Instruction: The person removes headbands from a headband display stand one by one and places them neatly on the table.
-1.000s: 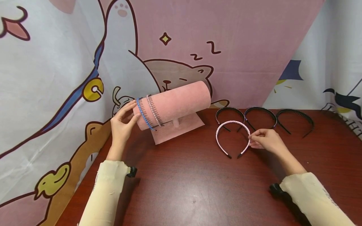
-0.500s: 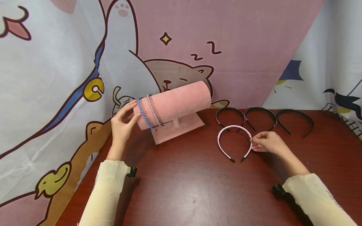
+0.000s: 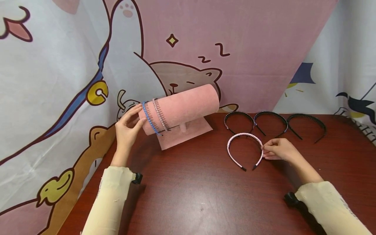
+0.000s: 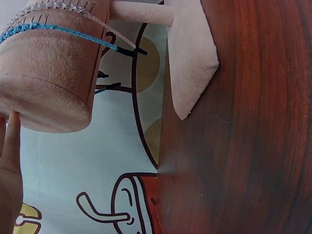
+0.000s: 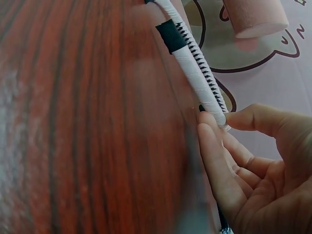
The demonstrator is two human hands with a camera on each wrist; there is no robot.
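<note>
In the head view my right hand (image 3: 277, 149) pinches a pale pink headband (image 3: 244, 134) by its right side. The band has small dark teeth inside and black tips pointing towards me. The right wrist view shows the thumb and fingertips on the light band (image 5: 195, 80). My left hand (image 3: 127, 130) touches the left end of a pink padded roll stand (image 3: 191, 102) with its fingers and thumb tip. A blue braided headband (image 3: 150, 120) and a silvery pink headband (image 3: 160, 115) sit around that roll near its left end.
Three dark toothed headbands lie in a row at the back right: the left one (image 3: 239, 113), the middle one (image 3: 271, 113) and the right one (image 3: 308, 116). A cartoon cloth (image 3: 249, 49) hangs behind the dark wooden table (image 3: 199, 195).
My right hand has moved slightly right and towards me with the pale pink headband, away from the dark headbands. My left hand and the roll stand have stayed in place.
</note>
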